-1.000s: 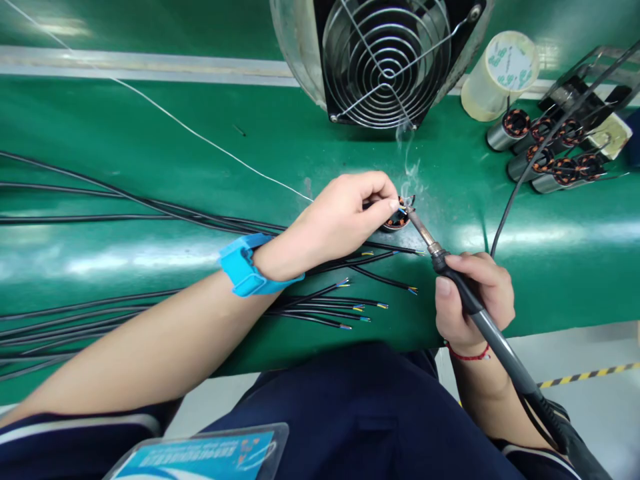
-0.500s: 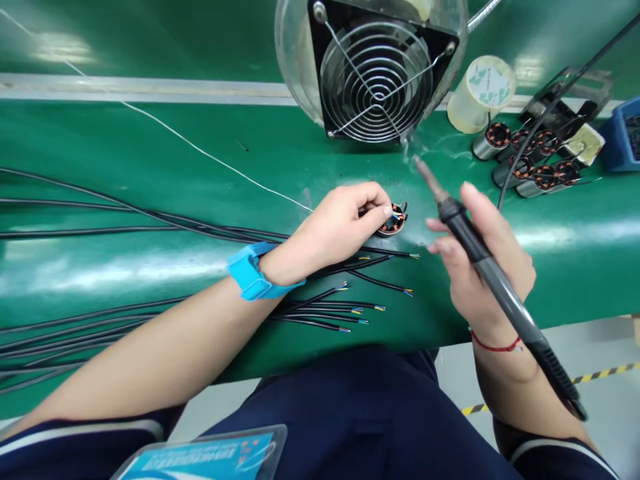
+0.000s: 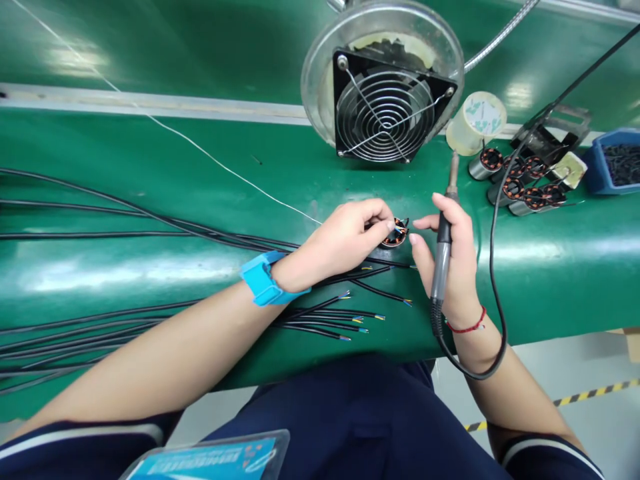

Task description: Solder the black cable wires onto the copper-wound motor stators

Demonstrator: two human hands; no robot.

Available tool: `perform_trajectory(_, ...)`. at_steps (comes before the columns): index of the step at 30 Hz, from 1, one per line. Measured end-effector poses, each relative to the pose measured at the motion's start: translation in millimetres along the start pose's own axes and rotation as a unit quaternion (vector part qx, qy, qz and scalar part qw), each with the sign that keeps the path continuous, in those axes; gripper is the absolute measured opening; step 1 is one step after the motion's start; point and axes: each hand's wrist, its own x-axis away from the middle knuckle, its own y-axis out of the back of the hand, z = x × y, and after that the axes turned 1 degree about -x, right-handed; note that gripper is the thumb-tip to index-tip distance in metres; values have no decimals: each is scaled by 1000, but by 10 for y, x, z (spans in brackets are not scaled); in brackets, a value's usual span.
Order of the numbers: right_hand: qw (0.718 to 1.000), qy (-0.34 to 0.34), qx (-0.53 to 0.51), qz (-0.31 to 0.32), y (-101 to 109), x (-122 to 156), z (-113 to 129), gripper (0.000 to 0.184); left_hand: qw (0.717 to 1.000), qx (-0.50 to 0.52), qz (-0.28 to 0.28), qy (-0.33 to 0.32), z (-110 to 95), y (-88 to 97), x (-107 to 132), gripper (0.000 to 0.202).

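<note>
My right hand (image 3: 450, 257) holds a soldering iron (image 3: 441, 270) against its palm, the tip pointing up and away from me. Its thumb and forefinger reach toward a small round motor stator (image 3: 394, 239) with copper windings on the bench. My left hand (image 3: 356, 230) pinches at the stator's near-left side, where thin coloured wires show at the fingertips. A thin strand of solder wire (image 3: 240, 175) runs from the upper left to behind the left hand. Black cables (image 3: 320, 313) with stripped, coloured ends lie under and below the left wrist.
A fan with a wire guard (image 3: 385, 120) stands behind the stator. At the right are a translucent roll (image 3: 477, 123), several wound stators in metal sleeves (image 3: 520, 190), a black metal holder with a sponge (image 3: 569, 170) and a blue bin (image 3: 613, 167) of small dark parts. The iron's cord (image 3: 495, 267) loops over the right forearm.
My right hand has moved left toward the stator, and the iron has swung from slanting to nearly upright. The left hand keeps its pinch at the stator. The whole view has shifted slightly.
</note>
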Motion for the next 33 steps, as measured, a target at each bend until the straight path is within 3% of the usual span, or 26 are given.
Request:
perform_trajectory(7,998,33,53,9,-72,-56,16,52,999,47,-17,-12,42,-9,11,10)
perform_trajectory(17,999,44,15,13,-65,-117,-133,49,998,23,-27,-47,22,-12,16,8)
perform_trajectory(33,999,41,-3,9,-102,-92,-127,50,997,-5,-45,-66,-22,-42,30,10)
